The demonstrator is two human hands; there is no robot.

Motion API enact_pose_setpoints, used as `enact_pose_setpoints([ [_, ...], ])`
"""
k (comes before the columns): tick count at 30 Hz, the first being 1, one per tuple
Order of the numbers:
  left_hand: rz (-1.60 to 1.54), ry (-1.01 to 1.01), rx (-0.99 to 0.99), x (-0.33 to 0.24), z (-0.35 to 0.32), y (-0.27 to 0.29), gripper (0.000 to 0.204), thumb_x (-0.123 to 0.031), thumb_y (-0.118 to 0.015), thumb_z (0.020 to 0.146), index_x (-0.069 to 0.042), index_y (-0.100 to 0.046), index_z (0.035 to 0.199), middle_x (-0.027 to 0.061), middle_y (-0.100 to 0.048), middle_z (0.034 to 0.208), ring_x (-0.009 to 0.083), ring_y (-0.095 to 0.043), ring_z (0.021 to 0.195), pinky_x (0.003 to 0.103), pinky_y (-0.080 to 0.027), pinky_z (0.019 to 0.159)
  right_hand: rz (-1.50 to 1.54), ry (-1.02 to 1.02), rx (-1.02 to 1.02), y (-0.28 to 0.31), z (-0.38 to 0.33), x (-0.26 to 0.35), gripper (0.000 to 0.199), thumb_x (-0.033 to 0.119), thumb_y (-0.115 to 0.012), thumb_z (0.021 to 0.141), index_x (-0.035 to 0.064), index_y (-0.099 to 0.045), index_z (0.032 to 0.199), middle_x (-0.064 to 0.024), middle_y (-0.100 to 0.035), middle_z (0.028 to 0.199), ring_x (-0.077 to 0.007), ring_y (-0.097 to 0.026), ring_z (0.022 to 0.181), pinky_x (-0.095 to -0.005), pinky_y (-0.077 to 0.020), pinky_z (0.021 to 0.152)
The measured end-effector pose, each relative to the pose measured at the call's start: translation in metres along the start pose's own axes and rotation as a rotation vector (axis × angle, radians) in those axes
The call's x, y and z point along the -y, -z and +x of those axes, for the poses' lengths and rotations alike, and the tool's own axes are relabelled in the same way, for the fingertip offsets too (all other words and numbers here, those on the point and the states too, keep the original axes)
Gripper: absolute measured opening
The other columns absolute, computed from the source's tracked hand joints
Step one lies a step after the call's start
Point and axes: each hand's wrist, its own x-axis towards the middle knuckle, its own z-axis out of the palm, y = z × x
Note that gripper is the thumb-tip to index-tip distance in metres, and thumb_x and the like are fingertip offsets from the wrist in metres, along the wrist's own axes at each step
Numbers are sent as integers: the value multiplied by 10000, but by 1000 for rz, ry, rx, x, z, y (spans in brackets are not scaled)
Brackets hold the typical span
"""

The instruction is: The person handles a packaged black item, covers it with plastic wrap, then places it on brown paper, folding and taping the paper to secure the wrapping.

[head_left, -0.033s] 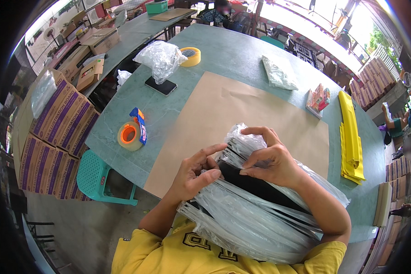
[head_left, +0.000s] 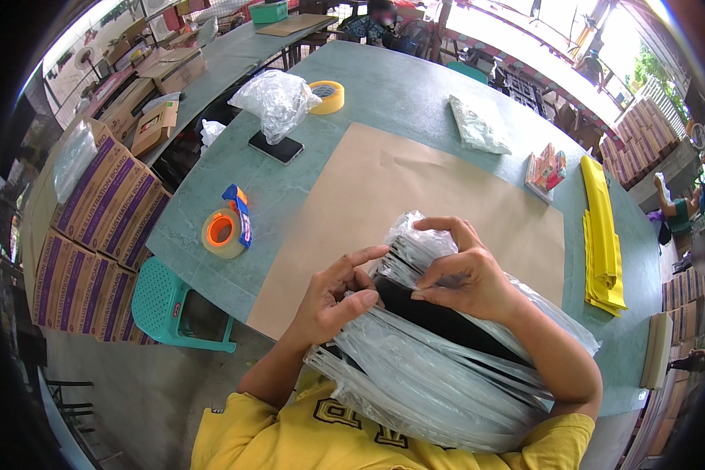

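Observation:
A thick bundle of clear plastic sleeves (head_left: 423, 376) with dark flat items inside leans from my lap onto the table's near edge. My left hand (head_left: 338, 296) grips the bundle's upper left corner, thumb and fingers pinched on a sleeve. Curled over the top end, my right hand (head_left: 464, 270) presses its fingertips on the crumpled plastic there. The bundle's upper end lies over a large brown paper sheet (head_left: 415, 188) spread on the green table (head_left: 392, 86).
On the table are an orange tape dispenser (head_left: 225, 229), a black phone (head_left: 276, 146) under a crumpled plastic bag (head_left: 274, 98), a yellow tape roll (head_left: 326, 95), a clear packet (head_left: 478, 121), small colourful boxes (head_left: 546, 168) and a yellow stack (head_left: 603, 235). A green stool (head_left: 164, 301) and cartons (head_left: 94, 227) stand on the left.

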Motion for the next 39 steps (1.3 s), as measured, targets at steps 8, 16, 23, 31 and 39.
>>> enact_pose_setpoints([
  [8,-53,-54,-3,1,0,-1,464,-157,-583,817,-4,-445,1232,44,-571,720,66,-545,648,186,-393,600,-29,24,-1,-1,0,0,162,122,-785,612,154,-716,754,-104,-463,1268,-324,-408,1168,-415,-366,965],
  [16,-77,-53,-33,7,-3,1,358,-161,-604,803,-21,-488,1110,40,-549,782,73,-509,675,193,-394,619,-6,-13,-29,-3,1,-1,97,152,-748,691,134,-705,776,-116,-475,1248,-330,-416,1155,-407,-377,947],
  [23,65,-211,-66,13,0,6,299,-151,-633,760,-19,-530,1009,68,-518,934,124,-481,884,266,-384,815,-71,-2,-15,-2,2,1,129,125,-731,676,112,-659,783,-112,-470,1237,-329,-420,1148,-413,-372,955],
  [31,-178,-72,-47,7,-6,-4,483,-161,-627,762,-18,-409,1168,101,-532,949,133,-501,885,270,-390,812,-136,-34,-20,-3,2,1,193,121,-729,663,121,-615,820,-107,-469,1226,-340,-418,1150,-419,-374,958],
  [39,-112,-24,24,3,-4,1,584,-201,-595,780,-22,-389,1297,85,-543,941,128,-511,842,254,-400,762,-54,20,-31,-1,1,1,131,135,-746,665,142,-695,785,-110,-488,1217,-323,-437,1131,-410,-382,943],
])
